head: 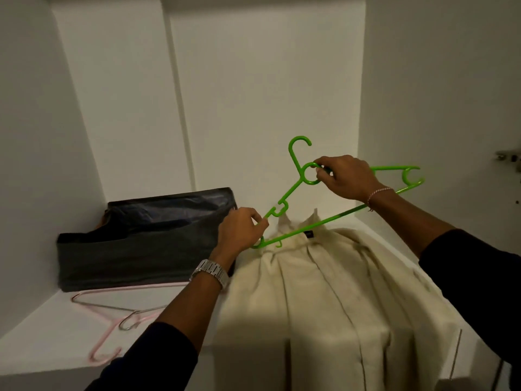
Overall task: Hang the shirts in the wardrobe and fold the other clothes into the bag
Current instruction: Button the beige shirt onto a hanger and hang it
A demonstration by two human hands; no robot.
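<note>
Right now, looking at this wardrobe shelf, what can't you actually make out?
All in the head view:
- Dark bag: its contents are hidden by its own walls, and the left hand covers its right end.
- Cream shirt: its lower part is cut off by the bottom edge.
- Green hanger: the right hand covers part of it.
- Shirt's collar label: too small to read.
- Pink hanger: partly hidden under the left forearm.

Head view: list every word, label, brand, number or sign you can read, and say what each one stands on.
None can be read.
Dark tag inside the collar of the cream shirt: too small and blurred to read any print.
Silver watch on the left wrist: only the band shows, no dial or brand.
Green hanger, dark bag, pink hanger: no markings visible.
</note>
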